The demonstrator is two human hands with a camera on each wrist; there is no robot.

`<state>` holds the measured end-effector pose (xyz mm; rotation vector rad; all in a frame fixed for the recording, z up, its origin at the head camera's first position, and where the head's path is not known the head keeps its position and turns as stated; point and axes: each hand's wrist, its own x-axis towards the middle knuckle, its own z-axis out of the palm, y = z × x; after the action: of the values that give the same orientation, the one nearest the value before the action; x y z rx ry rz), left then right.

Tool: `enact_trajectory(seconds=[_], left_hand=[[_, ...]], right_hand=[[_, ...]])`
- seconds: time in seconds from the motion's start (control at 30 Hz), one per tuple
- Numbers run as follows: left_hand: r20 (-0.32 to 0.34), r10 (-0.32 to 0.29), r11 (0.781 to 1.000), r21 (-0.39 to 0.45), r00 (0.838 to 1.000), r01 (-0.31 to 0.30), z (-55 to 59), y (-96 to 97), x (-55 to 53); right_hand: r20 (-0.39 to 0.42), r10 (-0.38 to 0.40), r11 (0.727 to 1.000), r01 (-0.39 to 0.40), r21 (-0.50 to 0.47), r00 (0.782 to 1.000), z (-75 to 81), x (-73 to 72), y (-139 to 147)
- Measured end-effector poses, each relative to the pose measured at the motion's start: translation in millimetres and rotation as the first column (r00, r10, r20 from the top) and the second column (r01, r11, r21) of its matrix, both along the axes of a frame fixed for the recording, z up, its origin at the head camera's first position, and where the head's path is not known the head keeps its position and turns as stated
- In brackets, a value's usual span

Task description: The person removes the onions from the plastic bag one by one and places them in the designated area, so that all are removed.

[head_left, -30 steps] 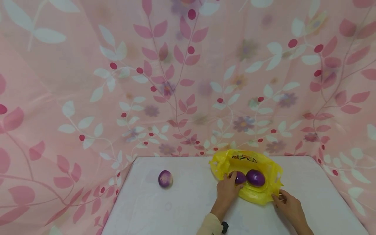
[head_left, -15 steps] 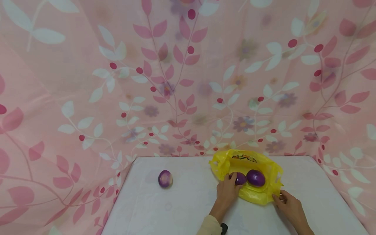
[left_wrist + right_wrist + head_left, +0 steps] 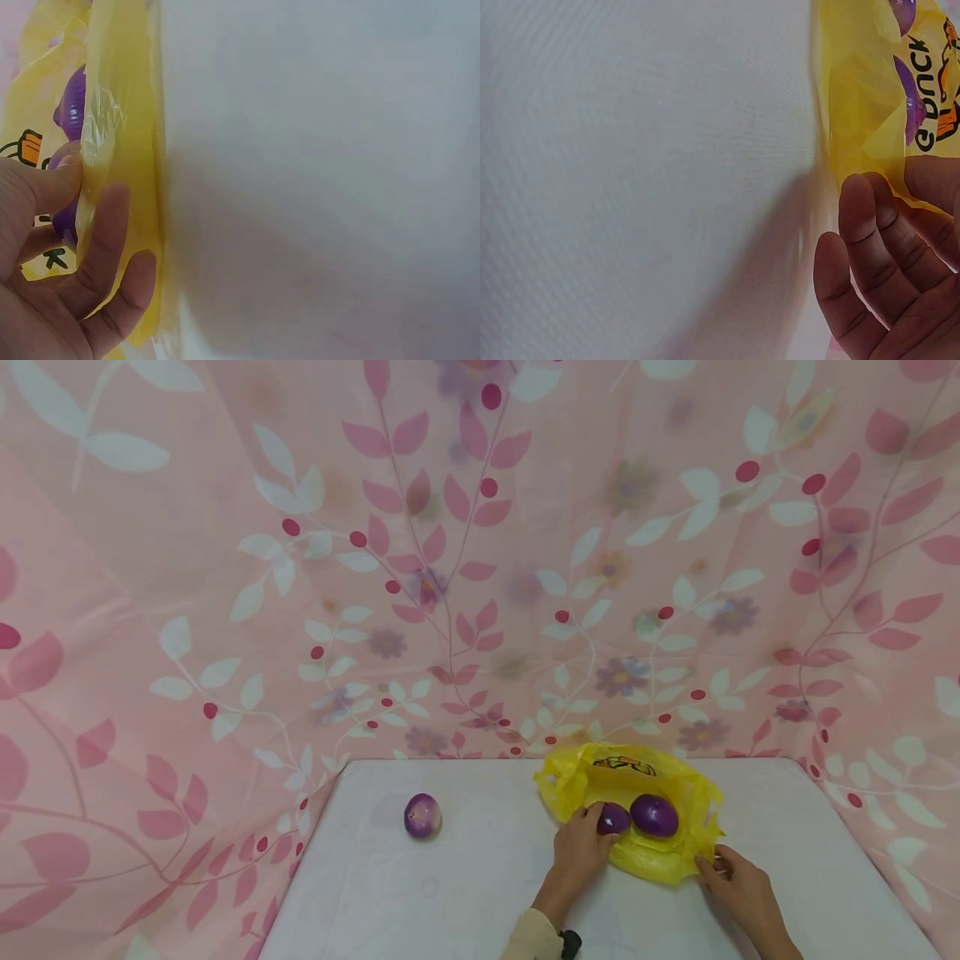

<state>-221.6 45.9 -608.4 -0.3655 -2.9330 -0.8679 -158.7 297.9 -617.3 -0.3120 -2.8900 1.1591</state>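
The left hand (image 3: 581, 847) grips the left fruit (image 3: 617, 819), which lies at its fingertips, toward the upper right, inside the bag (image 3: 648, 866) in the frame's lower right. The right hand (image 3: 741, 885) pinches the bag's lower right edge. The right fruit (image 3: 655, 816), long axis nearly sideways, sits just beside the left. Left of centre, the loose fruit (image 3: 422, 817) lies nearer the left hand.
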Motion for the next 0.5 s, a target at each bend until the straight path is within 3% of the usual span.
enact_trajectory(seconds=[0.27,0.5], left_hand=[[0.059,0.016,0.997,0.068,0.998,-0.020,1.2,0.9,0.2],[0.021,0.014,0.997,0.076,1.000,-0.015,-0.7,0.4,1.0]], right_hand=[[0.024,-0.005,1.000,0.006,-0.026,1.000,2.9,0.9,-0.4],[0.026,0.001,1.000,0.000,-0.017,1.000,3.1,1.0,-0.8]])
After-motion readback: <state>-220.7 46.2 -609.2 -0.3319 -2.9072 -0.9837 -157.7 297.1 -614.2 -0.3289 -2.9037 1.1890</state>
